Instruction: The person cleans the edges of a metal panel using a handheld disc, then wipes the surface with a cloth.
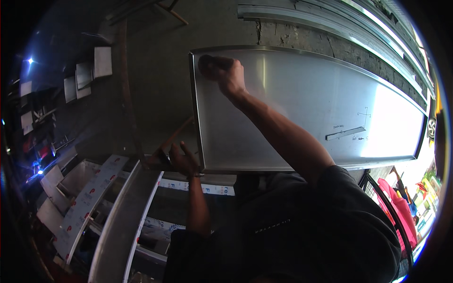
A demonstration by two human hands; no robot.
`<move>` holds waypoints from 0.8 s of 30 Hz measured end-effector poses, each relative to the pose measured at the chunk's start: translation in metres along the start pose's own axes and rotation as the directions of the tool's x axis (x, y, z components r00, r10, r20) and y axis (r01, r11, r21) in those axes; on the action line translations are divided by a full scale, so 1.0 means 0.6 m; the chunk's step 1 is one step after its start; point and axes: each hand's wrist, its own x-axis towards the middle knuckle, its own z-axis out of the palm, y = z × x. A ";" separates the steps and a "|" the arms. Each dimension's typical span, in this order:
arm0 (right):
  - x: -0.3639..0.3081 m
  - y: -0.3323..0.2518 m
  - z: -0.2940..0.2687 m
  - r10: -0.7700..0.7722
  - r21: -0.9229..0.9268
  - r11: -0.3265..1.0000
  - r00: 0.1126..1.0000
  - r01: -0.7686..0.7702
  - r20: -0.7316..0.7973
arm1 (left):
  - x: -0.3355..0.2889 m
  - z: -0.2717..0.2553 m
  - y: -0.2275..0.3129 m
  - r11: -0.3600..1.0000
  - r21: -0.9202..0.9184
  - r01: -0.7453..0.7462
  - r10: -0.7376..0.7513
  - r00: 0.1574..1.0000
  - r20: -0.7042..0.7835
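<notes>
A long, shallow stainless steel tray-like panel [292,132] with raised edges lies in front of me. My right hand [231,78] reaches over its far left corner, closed round a dark rounded thing [206,66] pressed to the metal or just above it. Shadow hides what kind of thing this is. Beside the panel's near left corner, my left hand [183,160] is raised with its fingers apart, and I see nothing in it. On the panel's right part lie a thin metal strip [346,133] and some pen marks.
Long metal profiles [302,19] are stacked along the far side. Steel frames with film-covered strips [92,195] stand at the lower left. Loose metal plates [102,61] lie on the left, near bright bluish sparks. A pink thing [396,207] is at the right.
</notes>
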 end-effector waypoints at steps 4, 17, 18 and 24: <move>0.002 -0.013 0.028 0.055 -0.134 0.989 0.998 -0.056 -0.006 | -0.002 0.005 0.003 1.000 -0.029 0.001 -0.001 1.000 0.000; 0.003 -0.019 0.032 0.008 -0.222 0.975 1.000 -0.014 -0.028 | -0.002 0.006 0.008 1.000 0.018 0.012 -0.012 1.000 -0.003; 0.001 -0.018 0.026 0.011 -0.221 0.975 0.999 -0.017 -0.031 | -0.002 0.007 0.008 1.000 0.019 0.010 -0.010 1.000 0.001; -0.071 -0.017 -0.016 0.146 0.026 0.987 0.957 -0.157 0.249 | -0.001 0.000 0.007 0.999 -0.013 0.047 -0.047 0.998 0.034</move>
